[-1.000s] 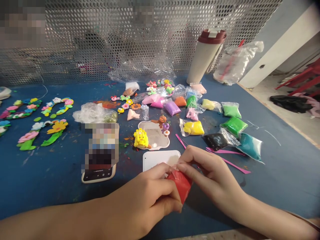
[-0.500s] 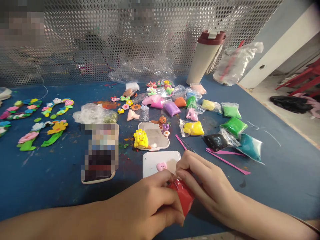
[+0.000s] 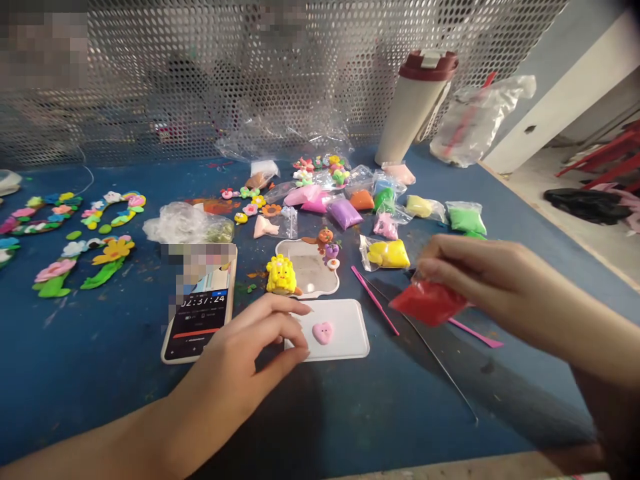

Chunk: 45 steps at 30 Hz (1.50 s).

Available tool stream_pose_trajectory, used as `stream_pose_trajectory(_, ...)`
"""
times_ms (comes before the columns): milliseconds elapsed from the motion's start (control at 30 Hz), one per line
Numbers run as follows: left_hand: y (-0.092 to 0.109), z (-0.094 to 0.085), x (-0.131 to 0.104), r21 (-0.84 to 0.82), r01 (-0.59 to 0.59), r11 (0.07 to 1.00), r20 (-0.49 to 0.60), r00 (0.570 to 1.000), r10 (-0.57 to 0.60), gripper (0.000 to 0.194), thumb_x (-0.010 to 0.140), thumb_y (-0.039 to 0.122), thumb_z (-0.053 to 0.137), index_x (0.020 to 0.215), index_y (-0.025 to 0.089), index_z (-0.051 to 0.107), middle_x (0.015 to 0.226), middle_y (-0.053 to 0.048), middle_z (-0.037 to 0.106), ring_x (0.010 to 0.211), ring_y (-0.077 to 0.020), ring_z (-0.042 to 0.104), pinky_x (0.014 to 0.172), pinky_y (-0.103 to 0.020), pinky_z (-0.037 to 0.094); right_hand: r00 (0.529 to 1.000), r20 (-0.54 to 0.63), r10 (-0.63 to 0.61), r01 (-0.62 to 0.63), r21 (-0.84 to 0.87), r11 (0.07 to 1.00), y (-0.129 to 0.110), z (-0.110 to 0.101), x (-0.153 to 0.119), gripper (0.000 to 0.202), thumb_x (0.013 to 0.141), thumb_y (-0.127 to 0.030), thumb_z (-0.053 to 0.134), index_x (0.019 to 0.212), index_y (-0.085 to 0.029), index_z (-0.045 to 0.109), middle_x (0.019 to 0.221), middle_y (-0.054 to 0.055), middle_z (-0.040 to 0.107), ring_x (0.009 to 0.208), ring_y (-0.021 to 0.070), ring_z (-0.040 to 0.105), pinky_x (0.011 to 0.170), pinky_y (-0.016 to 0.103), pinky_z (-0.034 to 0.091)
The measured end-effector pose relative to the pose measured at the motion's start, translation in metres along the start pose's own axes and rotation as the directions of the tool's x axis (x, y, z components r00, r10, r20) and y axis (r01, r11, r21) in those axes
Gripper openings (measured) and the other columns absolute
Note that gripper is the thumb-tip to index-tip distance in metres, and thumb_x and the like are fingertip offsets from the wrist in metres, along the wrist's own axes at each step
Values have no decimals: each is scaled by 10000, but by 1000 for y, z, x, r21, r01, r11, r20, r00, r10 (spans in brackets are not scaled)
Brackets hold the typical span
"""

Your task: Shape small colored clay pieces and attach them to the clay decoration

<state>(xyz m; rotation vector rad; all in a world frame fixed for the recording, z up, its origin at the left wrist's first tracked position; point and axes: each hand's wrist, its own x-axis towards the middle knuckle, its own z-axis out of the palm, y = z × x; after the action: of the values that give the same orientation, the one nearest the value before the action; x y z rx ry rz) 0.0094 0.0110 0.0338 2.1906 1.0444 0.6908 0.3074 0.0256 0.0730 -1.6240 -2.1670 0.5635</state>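
My right hand (image 3: 480, 273) pinches the top of a small clear bag of red modelling clay (image 3: 430, 303), held above the table at the right. Over the left end of a small white board (image 3: 345, 343) is my left hand (image 3: 260, 333), its index finger stretched out and the thumb bent toward the other fingers; nothing shows in it. A pink heart with a tiny face (image 3: 323, 333) lies on that board. Behind it, a yellow clay figure (image 3: 281, 275) stands at the left of a wavy-edged mirror-like plate (image 3: 313, 290), with small clay pieces on the right edge.
A phone (image 3: 200, 327) lies left of the board. Pink tools (image 3: 375, 300) and a thin metal wire (image 3: 440, 363) lie to the right. Several clay bags, including yellow (image 3: 387, 254) and purple (image 3: 345, 213), stretch toward a tumbler (image 3: 415, 110). Flowered clay shapes (image 3: 107, 257) lie left.
My hands have parted. The right hand has carried the red clay bag up and to the right; the left hand has moved left and let go of the bag.
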Motion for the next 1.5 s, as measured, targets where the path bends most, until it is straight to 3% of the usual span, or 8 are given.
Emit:
stream_pose_trajectory(100, -8, 3, -2, 116, -62, 991, -42, 997, 67, 147, 869, 93, 579, 798, 216, 617, 1055, 10, 626, 961, -116, 640, 870, -222, 490, 976, -96, 194, -205, -113, 972, 19, -8, 17, 284, 899, -402, 441, 700, -219, 531, 568, -21, 528, 525, 138, 466, 534, 271, 342)
stream_pose_trajectory(200, -13, 7, -4, 186, -96, 978, -58, 992, 108, 118, 871, 99, 583, 837, 198, 637, 1048, -19, 629, 979, -144, 639, 876, -254, 493, 922, -143, 360, -383, -196, 903, 36, -8, 32, 243, 871, -347, 481, 671, -216, 523, 599, -8, 556, 562, 146, 470, 573, 280, 334)
stream_pose_trajectory(333, -16, 10, -6, 193, -99, 976, -47, 993, 110, 94, 874, 112, 589, 878, 186, 647, 1050, -36, 629, 986, -159, 636, 864, -265, 496, 885, -194, 424, -458, -199, 866, 53, 2, 41, 214, 848, -361, 479, 720, -220, 579, 638, 20, 609, 609, 181, 510, 603, 300, 341)
stream_pose_trajectory(533, -17, 11, -6, 195, -92, 976, -46, 994, 103, 125, 895, 136, 571, 981, 176, 652, 1045, -45, 616, 971, -156, 628, 855, -255, 492, 870, -247, 427, -472, -168, 865, 64, 12, 40, 245, 768, -439, 486, 807, -236, 619, 813, 66, 683, 741, 236, 582, 671, 339, 385)
stream_pose_trajectory(767, -13, 15, -19, 265, -53, 963, -40, 997, 66, 269, 943, 130, 447, 1141, 148, 627, 783, -9, 559, 648, -121, 574, 593, -231, 480, 851, -317, 419, -475, -123, 871, 66, 15, 36, 305, 737, -467, 476, 872, -234, 620, 876, 83, 694, 763, 249, 603, 700, 367, 420)
stream_pose_trajectory(1067, -18, 23, -22, 280, -90, 956, 48, 996, 80, 327, 974, 147, 379, 1226, 151, 588, 749, -1, 526, 619, -121, 558, 570, -225, 493, 864, -326, 385, -441, -119, 889, 59, 14, 31, 254, 801, -385, 505, 915, -204, 641, 935, 108, 690, 760, 225, 586, 713, 349, 408)
stream_pose_trajectory(1300, -19, 26, -23, 418, -178, 891, 36, 983, 180, 324, 962, 111, 397, 1234, 115, 573, 723, -5, 518, 578, -139, 545, 523, -257, 470, 861, -307, 406, -455, -105, 884, 57, 14, 31, 255, 804, -390, 516, 929, -214, 652, 961, 93, 692, 750, 210, 581, 704, 333, 406)
stream_pose_trajectory(1500, -23, 25, -25, 341, -122, 932, 1, 992, 129, 301, 971, 135, 410, 1220, 138, 578, 754, -5, 538, 609, -121, 571, 562, -239, 481, 860, -321, 396, -442, -84, 893, 58, 16, 30, 262, 796, -400, 517, 929, -220, 654, 942, 78, 697, 719, 197, 575, 695, 328, 414)
